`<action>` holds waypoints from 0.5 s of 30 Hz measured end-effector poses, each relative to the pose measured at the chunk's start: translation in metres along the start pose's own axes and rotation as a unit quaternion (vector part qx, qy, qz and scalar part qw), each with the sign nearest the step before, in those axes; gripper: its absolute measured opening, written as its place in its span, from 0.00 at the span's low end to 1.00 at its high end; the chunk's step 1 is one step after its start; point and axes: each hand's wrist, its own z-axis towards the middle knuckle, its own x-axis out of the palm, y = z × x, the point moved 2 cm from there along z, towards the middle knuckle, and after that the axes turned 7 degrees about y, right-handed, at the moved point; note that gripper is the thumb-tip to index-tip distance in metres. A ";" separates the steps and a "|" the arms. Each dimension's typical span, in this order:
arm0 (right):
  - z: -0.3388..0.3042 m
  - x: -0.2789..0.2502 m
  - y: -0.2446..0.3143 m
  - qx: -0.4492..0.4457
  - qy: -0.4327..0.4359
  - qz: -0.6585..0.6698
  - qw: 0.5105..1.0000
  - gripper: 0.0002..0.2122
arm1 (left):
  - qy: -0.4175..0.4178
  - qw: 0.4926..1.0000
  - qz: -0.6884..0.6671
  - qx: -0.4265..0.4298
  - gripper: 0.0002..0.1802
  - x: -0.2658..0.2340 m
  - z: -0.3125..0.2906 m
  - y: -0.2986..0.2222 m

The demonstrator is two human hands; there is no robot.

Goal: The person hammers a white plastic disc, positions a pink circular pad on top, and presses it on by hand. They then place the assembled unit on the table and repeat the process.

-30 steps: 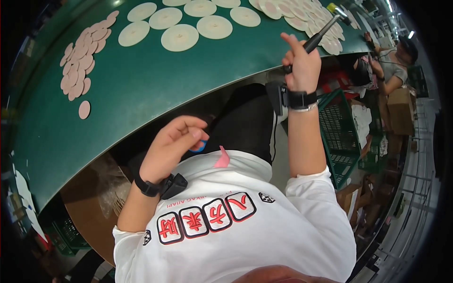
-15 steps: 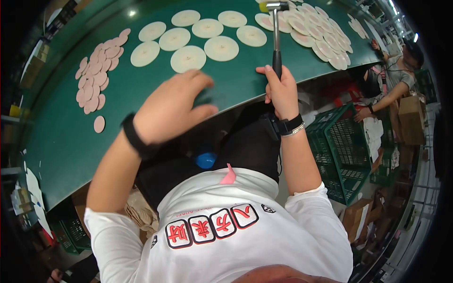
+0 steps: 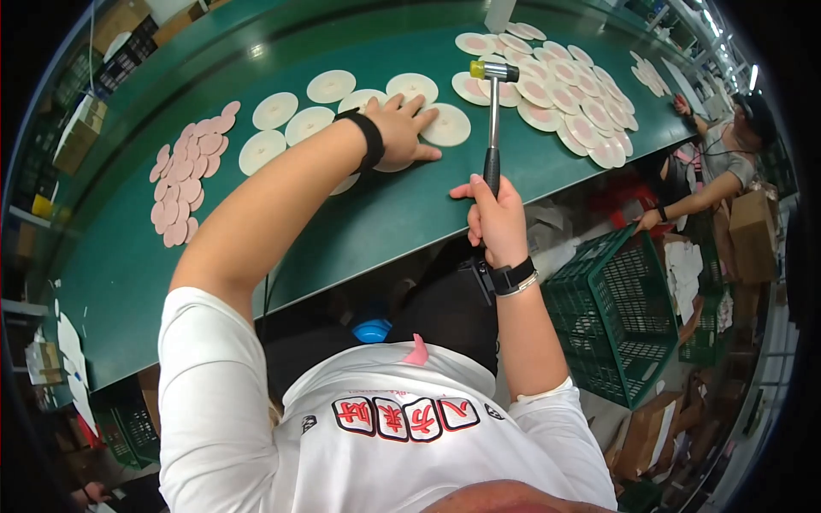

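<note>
My left hand (image 3: 398,134) lies palm down over the round cream discs (image 3: 445,126), its fingers spread across them. What is under the palm is hidden. Several of these discs are laid out flat on the green table (image 3: 368,231), with small marks at their centres. In my right hand (image 3: 502,221) is a small hammer (image 3: 493,120), gripped by its black handle. Its metal head has a yellow face and a black face and points away from me, near the cream discs with pink centres (image 3: 560,94).
Small pink discs (image 3: 184,175) lie heaped at the left of the table. A green crate (image 3: 611,316) stands below the table's edge at right. Another person (image 3: 727,162) sits at the far right, a hand at the crate. Cardboard boxes (image 3: 753,235) stand beyond.
My left hand has reached forward and right, from the table's near edge onto the cream discs, its fingers now spread. The right hand still holds the hammer. The view has shifted, showing more far table.
</note>
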 end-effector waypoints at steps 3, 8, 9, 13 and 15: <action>0.000 -0.002 0.000 0.007 -0.005 0.004 1.000 0.10 | 0.006 0.999 -0.005 0.049 0.45 0.014 -0.027 0.008; 0.001 -0.005 -0.002 0.006 0.007 0.005 1.000 0.10 | -0.001 0.992 -0.028 0.124 0.45 0.027 -0.100 0.016; 0.001 -0.006 -0.003 0.005 0.007 0.004 1.000 0.10 | 0.003 0.991 -0.031 0.131 0.46 0.030 -0.112 0.016; 0.002 -0.006 0.000 0.007 0.006 -0.003 1.000 0.10 | -0.074 0.991 0.044 0.107 0.45 0.038 -0.152 0.018; 0.002 -0.005 -0.001 0.010 0.008 -0.007 1.000 0.10 | -0.073 0.992 0.029 0.099 0.45 0.038 -0.167 0.011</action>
